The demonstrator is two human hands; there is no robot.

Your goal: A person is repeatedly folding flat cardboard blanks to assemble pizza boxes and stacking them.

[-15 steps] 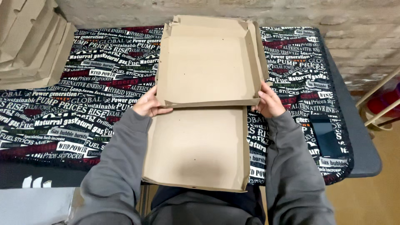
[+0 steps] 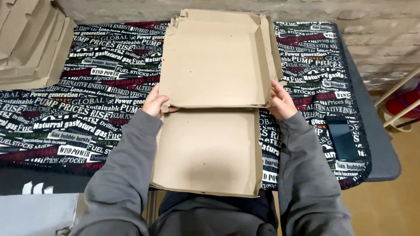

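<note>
Head view, the only one I get. An open brown cardboard box (image 2: 214, 105) of the flat pizza kind lies unfolded on a table (image 2: 380, 161) covered with a black cloth (image 2: 87, 100) printed all over in white, red and green lettering. The box's long axis runs straight away from me: the far half has its side walls folded up and its far edge toward the brick wall (image 2: 350, 13), while the near half is a flat panel that overhangs the table edge toward my lap. The fold between the halves crosses left to right about mid-frame.

My left hand (image 2: 155, 102) clamps the left edge of the box right at that fold, fingers curled over the raised side wall, thumb on the cardboard. My right hand (image 2: 281, 102) does the same on the right edge at the fold, fingers wrapped on the wall (fingertips partly hidden behind it). So the box sits between both hands, both closed on it, gray sleeves flanking the near panel.

A stack of flat cardboard blanks (image 2: 30, 43), same brown, lies at the far left corner of the table. A dark phone (image 2: 341, 137) lies face up on the cloth to the right, well apart from my right hand.
</note>
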